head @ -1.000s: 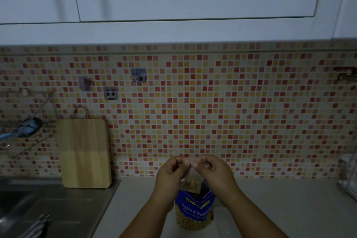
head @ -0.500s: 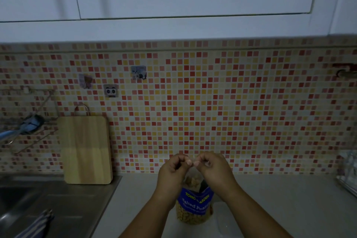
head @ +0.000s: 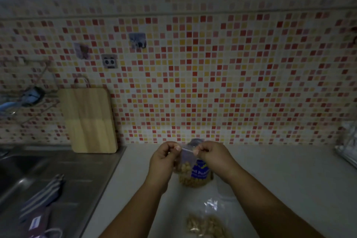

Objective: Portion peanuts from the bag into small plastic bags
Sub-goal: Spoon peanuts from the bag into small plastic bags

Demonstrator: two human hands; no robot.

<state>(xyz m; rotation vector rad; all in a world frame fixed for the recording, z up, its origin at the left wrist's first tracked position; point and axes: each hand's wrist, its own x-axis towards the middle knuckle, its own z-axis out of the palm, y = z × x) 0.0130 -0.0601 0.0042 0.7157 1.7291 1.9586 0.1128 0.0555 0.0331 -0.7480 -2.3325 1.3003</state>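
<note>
Both hands hold a small clear plastic bag (head: 185,157) with peanuts in its bottom, above the counter. My left hand (head: 164,157) pinches the bag's top left corner. My right hand (head: 214,155) pinches the top right corner. The top edge is stretched flat between the fingertips. Right behind the small bag stands the blue peanut bag (head: 200,175), upright, with peanuts showing through its clear lower part. Near the bottom edge lie filled small bags of peanuts (head: 206,226) on the counter.
A steel sink (head: 38,170) with a striped cloth (head: 41,197) lies to the left. A wooden cutting board (head: 89,120) leans on the tiled wall. A clear container (head: 347,145) stands at the right edge. The pale counter (head: 289,179) stretches right.
The view has tilted down, so the filled bags near the bottom edge now show. My hands have moved slightly apart along the small bag's top edge.
</note>
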